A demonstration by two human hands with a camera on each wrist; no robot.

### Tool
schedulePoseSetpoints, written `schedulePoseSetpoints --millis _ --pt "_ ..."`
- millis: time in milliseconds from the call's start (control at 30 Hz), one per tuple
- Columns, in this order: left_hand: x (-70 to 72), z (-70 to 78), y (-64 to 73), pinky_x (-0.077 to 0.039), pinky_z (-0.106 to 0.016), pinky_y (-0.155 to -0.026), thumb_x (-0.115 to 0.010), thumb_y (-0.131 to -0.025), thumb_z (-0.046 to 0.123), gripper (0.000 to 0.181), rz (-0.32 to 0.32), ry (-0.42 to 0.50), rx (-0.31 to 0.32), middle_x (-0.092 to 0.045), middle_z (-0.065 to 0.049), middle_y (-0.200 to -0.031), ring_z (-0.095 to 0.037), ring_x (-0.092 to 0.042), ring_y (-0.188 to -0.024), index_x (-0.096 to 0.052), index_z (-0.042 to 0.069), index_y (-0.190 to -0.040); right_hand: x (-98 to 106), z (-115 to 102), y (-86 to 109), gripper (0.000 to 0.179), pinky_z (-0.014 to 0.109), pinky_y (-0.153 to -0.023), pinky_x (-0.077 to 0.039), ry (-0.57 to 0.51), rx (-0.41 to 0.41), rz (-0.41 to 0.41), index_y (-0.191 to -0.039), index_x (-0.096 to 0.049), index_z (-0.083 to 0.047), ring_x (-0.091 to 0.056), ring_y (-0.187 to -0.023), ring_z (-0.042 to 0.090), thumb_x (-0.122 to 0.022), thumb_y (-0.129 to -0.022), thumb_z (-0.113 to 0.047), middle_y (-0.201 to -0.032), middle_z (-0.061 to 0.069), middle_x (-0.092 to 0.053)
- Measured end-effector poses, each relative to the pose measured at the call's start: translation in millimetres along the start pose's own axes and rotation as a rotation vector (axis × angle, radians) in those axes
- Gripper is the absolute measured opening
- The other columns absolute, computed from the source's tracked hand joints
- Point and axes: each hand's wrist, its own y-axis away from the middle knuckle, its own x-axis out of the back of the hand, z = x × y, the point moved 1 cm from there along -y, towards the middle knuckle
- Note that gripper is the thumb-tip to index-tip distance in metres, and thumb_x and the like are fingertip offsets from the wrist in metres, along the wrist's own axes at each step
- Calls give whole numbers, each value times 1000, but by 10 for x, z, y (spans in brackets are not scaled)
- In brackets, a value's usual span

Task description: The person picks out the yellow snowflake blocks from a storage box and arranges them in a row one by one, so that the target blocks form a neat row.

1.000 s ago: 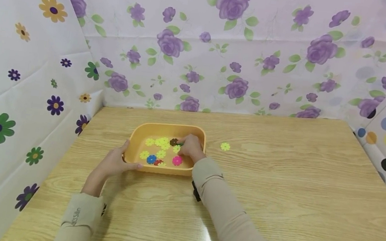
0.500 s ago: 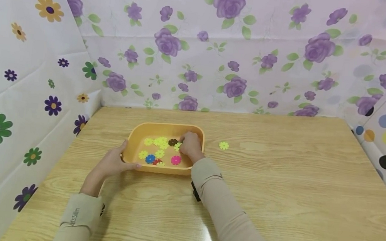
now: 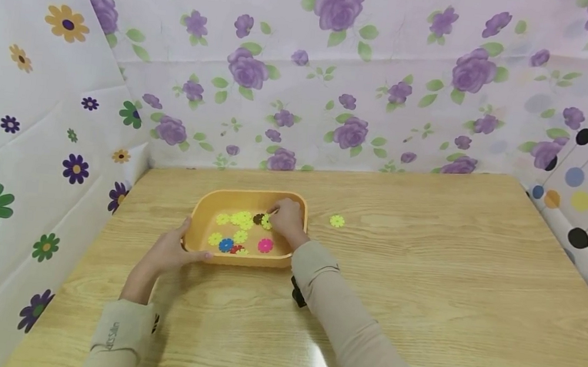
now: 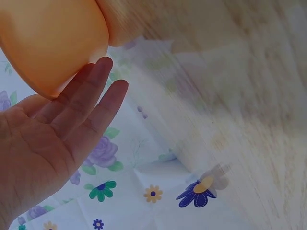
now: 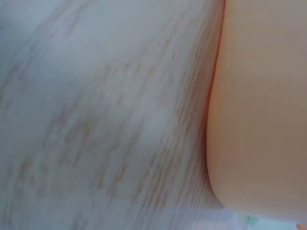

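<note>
An orange plastic basin [image 3: 207, 200] stands on the table with several small flower-shaped discs in it. Most are yellow [image 3: 240, 236]; a blue disc [image 3: 226, 245], a pink disc [image 3: 265, 245], a red disc [image 3: 236, 249] and a dark brown disc [image 3: 258, 219] lie among them. My left hand [image 3: 168, 249] rests against the basin's left front corner, thumb along the front and fairly straight fingers [image 4: 91, 91] on the outer wall. My right hand [image 3: 286, 220] reaches inside at the right, bent fingers beside a yellow disc [image 3: 266, 221]. Its fingertips are mostly hidden, so any grip is unclear.
One loose yellow disc [image 3: 337, 221] lies on the wooden table [image 3: 424, 267] to the right of the basin. Flower-printed sheets [image 3: 303, 90] hang behind and at the left. The right wrist view shows mainly the table and the basin's outer wall [image 5: 259, 115].
My right hand has shifted slightly within the basin's right side, and the green disc by its fingers is now out of sight. The left hand stays at the corner. The head view has turned slightly.
</note>
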Motion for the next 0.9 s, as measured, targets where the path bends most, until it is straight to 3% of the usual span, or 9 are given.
schedulePoseSetpoints --millis 67,300,433,667,900 --pt "-4 4 10 -31 -50 -97 -72 -73 46 111 3 0 -4 -21 -35 -139 -43 -34 -123 -5 -12 -140 -3 5 -1 22 24 -57 -47 -59 12 5 -90 -73 -4 -60 -74 20 -59 -75 5 -86 7 -69" --pt "-14 8 15 -32 -50 -96 -73 -73 47 112 12 14 -19 -21 -35 -140 -42 -34 -123 -6 -13 -140 27 -39 15 15 24 -64 -45 -160 31 -12 -90 -73 -6 -57 -74 15 -64 -78 -4 -84 5 -67" --pt "-12 2 17 -33 -50 -96 -73 -73 46 111 14 17 -22 -21 -34 -140 -41 -34 -123 -7 -13 -140 74 -93 47 15 22 -61 -45 -250 24 -53 -92 -71 -2 -57 -66 15 -64 -79 -3 -81 6 -65" --pt "-4 1 17 -34 -50 -95 -71 -73 49 113 4 2 -15 -24 -35 -139 -41 -38 -121 -5 -12 -140 205 -129 94 16 23 -50 -43 -379 22 -165 -96 -69 0 -60 -68 34 -60 -83 -3 -78 14 -64" --pt "-5 -5 6 -34 -50 -95 -71 -73 49 113 2 -3 -15 -24 -34 -139 -42 -36 -122 -5 -12 -140 390 -148 102 12 38 -61 -51 -387 33 -183 -93 -68 0 -60 -78 40 -59 -84 -2 -85 10 -64"
